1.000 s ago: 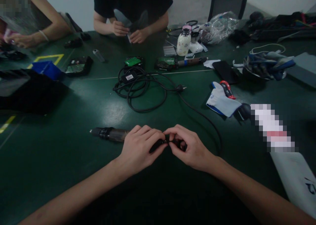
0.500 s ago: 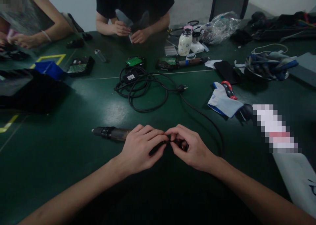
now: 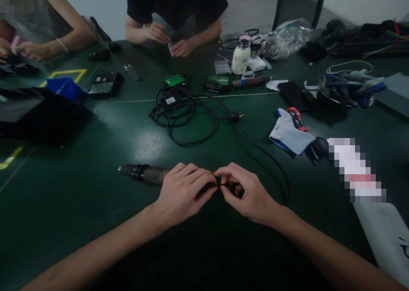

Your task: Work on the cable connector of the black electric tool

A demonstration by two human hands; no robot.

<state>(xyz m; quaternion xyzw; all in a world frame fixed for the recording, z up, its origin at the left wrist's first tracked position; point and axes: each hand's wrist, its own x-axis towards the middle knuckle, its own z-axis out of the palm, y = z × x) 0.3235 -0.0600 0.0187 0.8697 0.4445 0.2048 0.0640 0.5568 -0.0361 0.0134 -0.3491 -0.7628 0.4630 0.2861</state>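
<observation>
Left hand [image 3: 180, 192] is gripping 1 dark screwdriver [image 3: 151, 174]; right hand [image 3: 251, 193] is pinching 1 half-hidden black piece [image 3: 237, 189] at its end; 1 coiled cable [image 3: 186, 145] is lying beyond.

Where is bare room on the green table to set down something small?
Bare patches: between the coiled black cable and the electric screwdriver; left of the screwdriver's tip, on the near side of the black container; and just nearer than the white glove. Crowded: the far right, around the patterned bottle, clear plastic bag and smartphone.
</observation>
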